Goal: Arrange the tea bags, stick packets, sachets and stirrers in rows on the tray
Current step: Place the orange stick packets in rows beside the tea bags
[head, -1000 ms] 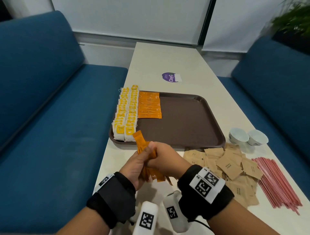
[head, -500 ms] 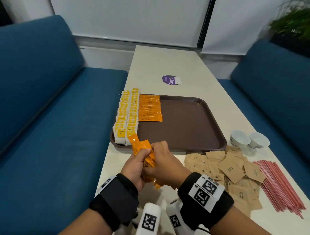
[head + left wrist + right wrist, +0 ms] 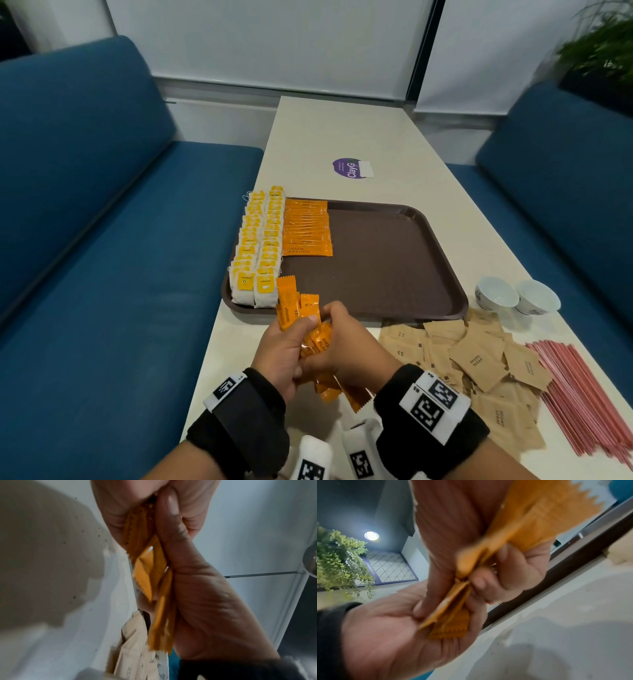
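Both hands grip a loose bundle of orange foil stick packets just short of the near rim of the brown plastic tray. The left hand curls its fingers and thumb round the bundle; the right hand pinches the same packets from the other side. The sticks' long axis runs roughly away from the person, toward the tray, while the laid row of orange stick packets on the tray's far left lies crosswise, beside the rows of yellow-tagged white tea bags. Judging by that, the bundle needs a quarter turn before joining the row, and the gap awaiting it sits nearer the left hand.
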